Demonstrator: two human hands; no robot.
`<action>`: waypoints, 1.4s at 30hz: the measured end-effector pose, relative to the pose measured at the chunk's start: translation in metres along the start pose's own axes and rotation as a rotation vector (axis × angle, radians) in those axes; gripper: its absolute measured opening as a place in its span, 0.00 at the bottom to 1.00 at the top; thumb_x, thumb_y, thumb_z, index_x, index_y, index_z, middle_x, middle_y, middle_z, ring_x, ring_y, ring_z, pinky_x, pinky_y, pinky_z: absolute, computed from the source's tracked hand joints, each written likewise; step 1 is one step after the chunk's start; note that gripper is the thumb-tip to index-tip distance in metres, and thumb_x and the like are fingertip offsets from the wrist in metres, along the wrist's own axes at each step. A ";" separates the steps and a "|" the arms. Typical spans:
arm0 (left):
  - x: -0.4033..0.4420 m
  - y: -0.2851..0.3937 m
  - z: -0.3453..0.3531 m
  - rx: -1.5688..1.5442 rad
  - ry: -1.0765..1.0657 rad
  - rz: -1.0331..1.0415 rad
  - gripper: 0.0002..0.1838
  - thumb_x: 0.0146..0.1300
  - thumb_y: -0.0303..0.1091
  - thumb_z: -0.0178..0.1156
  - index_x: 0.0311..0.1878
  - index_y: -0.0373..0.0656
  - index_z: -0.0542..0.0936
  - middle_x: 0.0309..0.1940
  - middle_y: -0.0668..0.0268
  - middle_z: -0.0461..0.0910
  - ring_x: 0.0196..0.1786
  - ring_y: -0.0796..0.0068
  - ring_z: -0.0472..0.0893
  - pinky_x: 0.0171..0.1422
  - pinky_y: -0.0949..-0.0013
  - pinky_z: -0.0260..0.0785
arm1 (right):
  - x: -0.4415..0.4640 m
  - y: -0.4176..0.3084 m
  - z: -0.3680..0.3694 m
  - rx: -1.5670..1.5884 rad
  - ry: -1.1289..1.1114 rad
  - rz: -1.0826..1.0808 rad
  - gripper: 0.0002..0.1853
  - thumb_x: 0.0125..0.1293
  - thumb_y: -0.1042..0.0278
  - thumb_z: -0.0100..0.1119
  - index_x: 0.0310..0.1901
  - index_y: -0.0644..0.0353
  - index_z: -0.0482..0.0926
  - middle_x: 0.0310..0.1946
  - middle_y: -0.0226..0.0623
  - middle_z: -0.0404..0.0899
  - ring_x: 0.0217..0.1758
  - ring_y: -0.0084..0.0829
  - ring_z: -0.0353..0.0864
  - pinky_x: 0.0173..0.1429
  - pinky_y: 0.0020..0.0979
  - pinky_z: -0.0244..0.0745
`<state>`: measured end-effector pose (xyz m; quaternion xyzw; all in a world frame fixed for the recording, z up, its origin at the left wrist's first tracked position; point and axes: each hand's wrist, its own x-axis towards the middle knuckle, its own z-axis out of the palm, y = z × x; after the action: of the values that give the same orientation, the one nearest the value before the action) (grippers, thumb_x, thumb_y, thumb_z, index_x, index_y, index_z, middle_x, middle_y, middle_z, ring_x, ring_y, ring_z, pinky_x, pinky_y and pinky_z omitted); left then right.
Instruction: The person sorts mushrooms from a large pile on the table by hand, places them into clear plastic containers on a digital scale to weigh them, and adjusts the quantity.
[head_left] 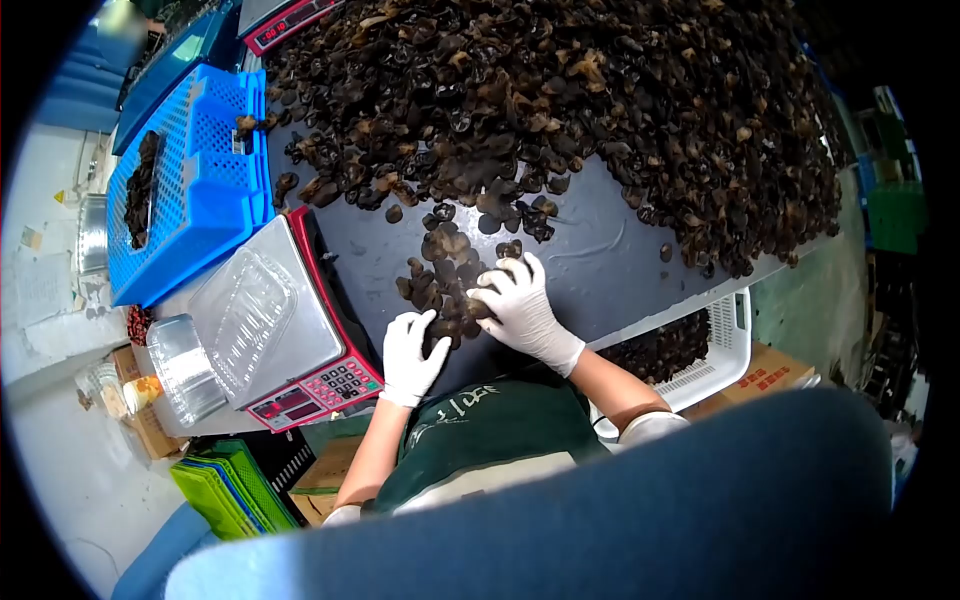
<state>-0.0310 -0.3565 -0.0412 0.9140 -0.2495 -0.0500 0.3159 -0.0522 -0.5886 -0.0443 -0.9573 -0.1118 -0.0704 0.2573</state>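
Observation:
A small pile of dark wood ear mushrooms (443, 275) lies on the grey tabletop (365, 258) in front of me. At its near left edge is my left hand (411, 360) in a white glove, thumb and fingers apart, with nothing visible in its grasp. My right hand (525, 312), gloved too, rests on the pile's right side with its fingers spread over the mushrooms; what lies under its fingertips is partly hidden. Left of the hands stands a red-edged digital scale (325, 395) with a clear plastic tray (252, 315) on its metal pan.
A large heap of wood ear mushrooms (560, 90) covers the far table. Blue perforated baskets (225, 180) stand at left, beside stacked clear trays (186, 372). A second scale (290, 25) is farther back. A white basket (738, 340) holding mushrooms sits below the table's right edge.

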 end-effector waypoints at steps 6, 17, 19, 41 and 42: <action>-0.006 -0.004 0.018 0.035 -0.066 0.035 0.23 0.53 0.39 0.71 0.51 0.41 0.78 0.43 0.56 0.75 0.47 0.53 0.75 0.54 0.58 0.69 | -0.016 0.022 -0.076 0.766 -0.015 0.253 0.20 0.53 0.76 0.65 0.50 0.61 0.82 0.47 0.37 0.83 0.51 0.35 0.82 0.60 0.35 0.74; 0.069 -0.004 -0.010 -0.027 0.181 0.191 0.15 0.56 0.31 0.67 0.48 0.43 0.79 0.46 0.54 0.77 0.52 0.52 0.75 0.59 0.56 0.68 | -0.047 0.049 -0.084 0.973 0.439 0.633 0.15 0.69 0.67 0.59 0.53 0.64 0.81 0.49 0.34 0.83 0.51 0.29 0.81 0.61 0.27 0.72; 0.096 -0.014 0.001 0.020 0.209 0.193 0.22 0.57 0.33 0.66 0.57 0.46 0.79 0.57 0.51 0.75 0.60 0.50 0.73 0.65 0.55 0.65 | -0.030 0.048 -0.054 0.687 0.364 0.538 0.13 0.64 0.72 0.62 0.51 0.60 0.82 0.47 0.34 0.83 0.53 0.28 0.81 0.61 0.30 0.72; 0.057 -0.052 0.003 -0.358 0.183 -0.171 0.23 0.66 0.25 0.58 0.64 0.39 0.74 0.58 0.57 0.77 0.60 0.61 0.76 0.69 0.62 0.65 | 0.034 0.066 0.002 -0.070 0.410 0.179 0.21 0.57 0.62 0.65 0.53 0.54 0.80 0.60 0.44 0.75 0.63 0.52 0.70 0.66 0.49 0.65; 0.063 -0.051 0.005 -0.397 0.186 -0.197 0.21 0.67 0.27 0.57 0.64 0.39 0.74 0.60 0.56 0.76 0.62 0.59 0.75 0.70 0.61 0.64 | 0.037 0.064 0.008 -0.184 0.394 0.212 0.24 0.57 0.58 0.64 0.55 0.53 0.78 0.64 0.46 0.71 0.67 0.57 0.65 0.66 0.52 0.63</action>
<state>0.0440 -0.3553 -0.0722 0.8546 -0.1144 -0.0442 0.5046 0.0006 -0.6320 -0.0743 -0.9508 0.0488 -0.2384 0.1917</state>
